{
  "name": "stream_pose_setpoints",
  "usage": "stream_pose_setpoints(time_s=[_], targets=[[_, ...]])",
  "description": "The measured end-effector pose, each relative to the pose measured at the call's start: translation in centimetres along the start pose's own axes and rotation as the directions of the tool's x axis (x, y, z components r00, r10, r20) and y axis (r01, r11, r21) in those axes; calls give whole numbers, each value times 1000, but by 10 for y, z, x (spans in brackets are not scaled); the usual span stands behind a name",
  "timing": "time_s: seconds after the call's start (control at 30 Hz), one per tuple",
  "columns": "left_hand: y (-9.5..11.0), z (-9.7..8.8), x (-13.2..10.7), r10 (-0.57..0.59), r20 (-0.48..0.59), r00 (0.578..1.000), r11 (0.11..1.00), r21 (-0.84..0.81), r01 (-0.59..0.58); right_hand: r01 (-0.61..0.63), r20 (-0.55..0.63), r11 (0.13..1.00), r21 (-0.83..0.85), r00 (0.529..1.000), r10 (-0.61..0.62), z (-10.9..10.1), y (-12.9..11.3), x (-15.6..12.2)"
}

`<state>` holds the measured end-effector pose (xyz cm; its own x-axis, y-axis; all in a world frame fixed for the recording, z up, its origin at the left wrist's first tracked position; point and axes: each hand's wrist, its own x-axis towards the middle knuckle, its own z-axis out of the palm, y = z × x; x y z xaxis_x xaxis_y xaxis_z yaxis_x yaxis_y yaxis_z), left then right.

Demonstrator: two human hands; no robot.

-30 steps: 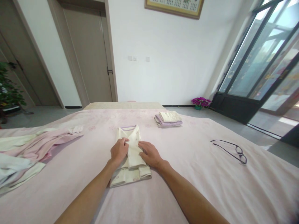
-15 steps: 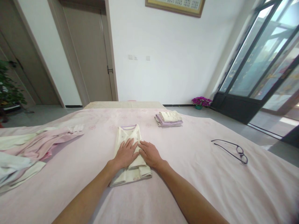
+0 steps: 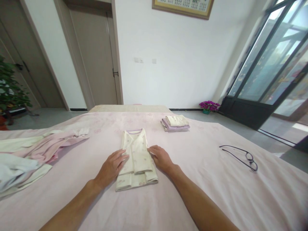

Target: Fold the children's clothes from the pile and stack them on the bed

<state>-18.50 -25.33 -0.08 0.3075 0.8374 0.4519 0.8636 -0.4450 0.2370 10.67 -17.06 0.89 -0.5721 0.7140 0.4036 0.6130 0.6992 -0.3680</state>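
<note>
A cream baby top with small printed motifs and a purple-trimmed neckline lies on the pink sheet, its sides and sleeves folded inward. My left hand rests at its left edge, fingers extended onto the cloth. At the right edge, my right hand touches the fabric with its fingertips, the fingers stretched out. Neither hand grips anything. Beyond the top, to the right, sits a small stack of folded clothes, cream above purple.
Loose pink, white and pale green clothes lie heaped at the left. Black-framed glasses rest unfolded on the sheet at the right. Past the far edge are a white wall, a door and purple flowers in a pot.
My hands have moved apart from the middle of the top to its two edges, the left hand moving farther. The garment's front is now uncovered. The view has shifted slightly.
</note>
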Motion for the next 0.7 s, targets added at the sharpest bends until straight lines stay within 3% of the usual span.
stream_pose_setpoints(time_s=[0.07, 0.27, 0.47, 0.7], targets=[[-9, -9, -9, -41, -26, 999, 999, -18, 40, 66, 23, 998, 1, 998, -66, -3, 1, -1], [-18, -23, -16, -64, 61, 996, 988, -140, 72, 146, 50, 989, 7, 988, -146, -7, -5, -1], [-18, -23, -13, -13, 123, 992, 964, -261, 45, 191, -16, 972, 138, 982, -190, 0, -2, -2], [-17, -18, -14, 24, 85, 996, 967, -253, -2, 219, -44, 940, 260, 976, -215, 7, -2, -1]])
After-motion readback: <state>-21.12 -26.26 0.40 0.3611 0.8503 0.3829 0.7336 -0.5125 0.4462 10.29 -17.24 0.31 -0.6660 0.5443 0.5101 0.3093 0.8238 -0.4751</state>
